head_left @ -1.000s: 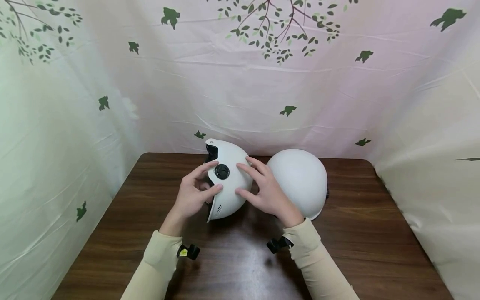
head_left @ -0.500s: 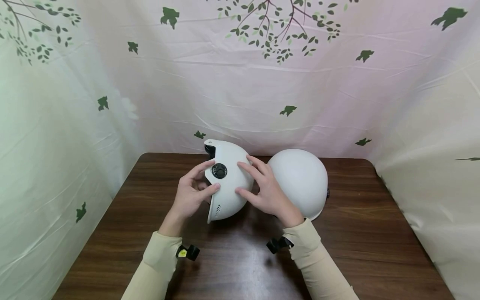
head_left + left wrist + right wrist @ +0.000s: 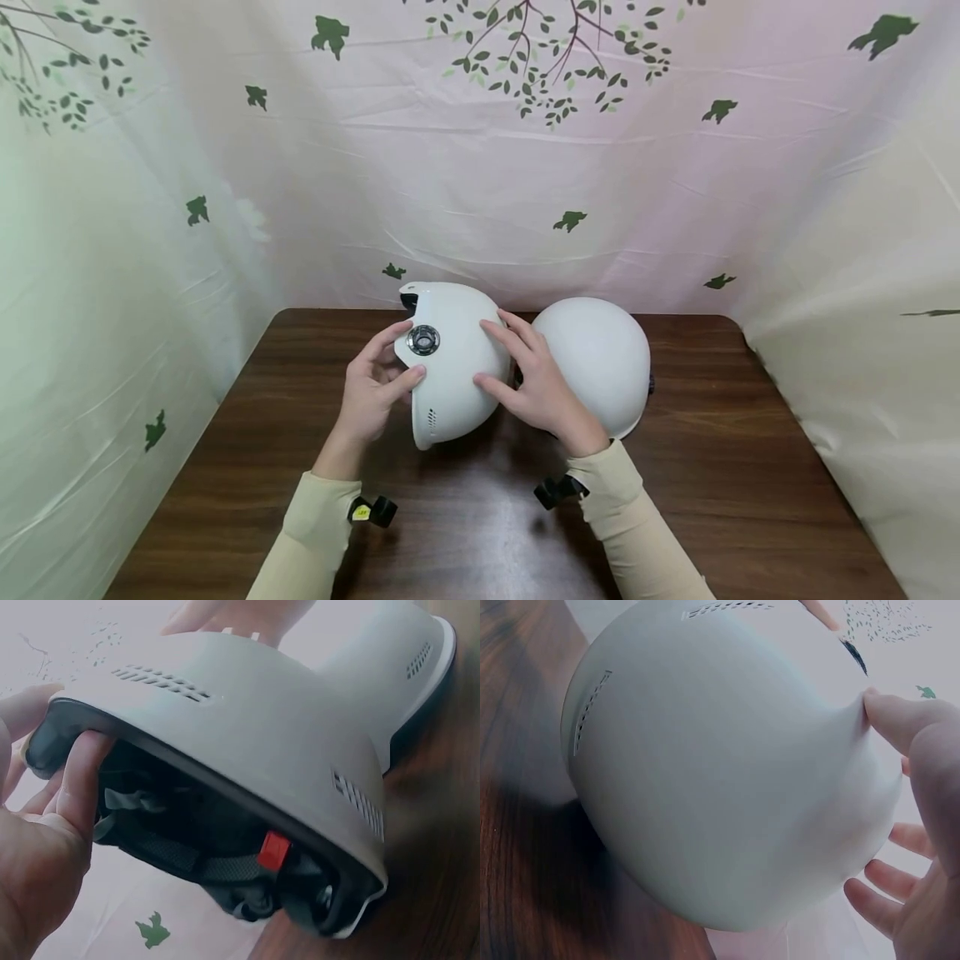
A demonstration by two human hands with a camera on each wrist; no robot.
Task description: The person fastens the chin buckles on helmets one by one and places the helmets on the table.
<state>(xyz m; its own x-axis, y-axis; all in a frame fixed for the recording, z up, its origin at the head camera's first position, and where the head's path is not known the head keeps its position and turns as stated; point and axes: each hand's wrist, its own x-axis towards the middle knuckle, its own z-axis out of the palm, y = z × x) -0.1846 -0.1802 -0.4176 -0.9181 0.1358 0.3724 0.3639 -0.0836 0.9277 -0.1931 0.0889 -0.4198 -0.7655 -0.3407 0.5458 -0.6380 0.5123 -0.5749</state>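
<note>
A white helmet (image 3: 459, 379) is tipped over, its opening facing left and a round black-and-silver knob (image 3: 423, 340) on its upward side. My left hand (image 3: 369, 392) grips the rim, thumb outside and fingers reaching in. In the left wrist view the dark inside shows straps (image 3: 229, 868) and a red buckle (image 3: 274, 850). On the crown's right side, my right hand (image 3: 536, 379) holds the shell between its thumb and spread, slightly curved fingers; some fingertips are hidden behind the shell in the right wrist view.
A second white helmet (image 3: 594, 362) sits crown up just right of the first, behind my right hand. Both are on a dark wooden table (image 3: 720, 467). A pale curtain (image 3: 480, 183) with printed leaves and birds encloses the back and sides.
Between my hands the first helmet has turned a little, bringing its knob and rim leftward. My left hand has moved slightly left with it; the right hand stays nearly in place.
</note>
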